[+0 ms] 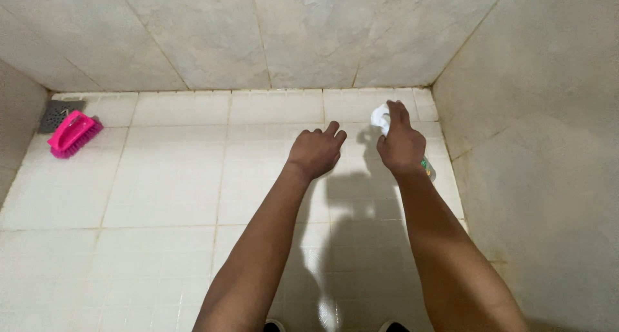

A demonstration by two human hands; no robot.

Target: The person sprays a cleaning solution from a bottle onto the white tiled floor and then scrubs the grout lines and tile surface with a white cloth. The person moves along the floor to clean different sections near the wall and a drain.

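White-capped spray bottle (382, 117) gripped in my right hand (401, 145), tilted nozzle-down toward the tiled floor (193, 177); left hand (316, 152) beside the bottle, loosely curled, empty; pink scrub brush (73, 133) lies well left of it

Glossy white tiled floor (167, 196) gleams wet; the marbled wall tiles (213, 35) look matt; the pink scrubbing brush (73, 133) is plastic

Two hands: left hand (316, 152) and right hand (400, 145). One spray bottle (382, 118) inside the right fingers (398, 112). One pink scrub brush (73, 133) and one drain grate (57, 114), well left of the left fingers (332, 130).
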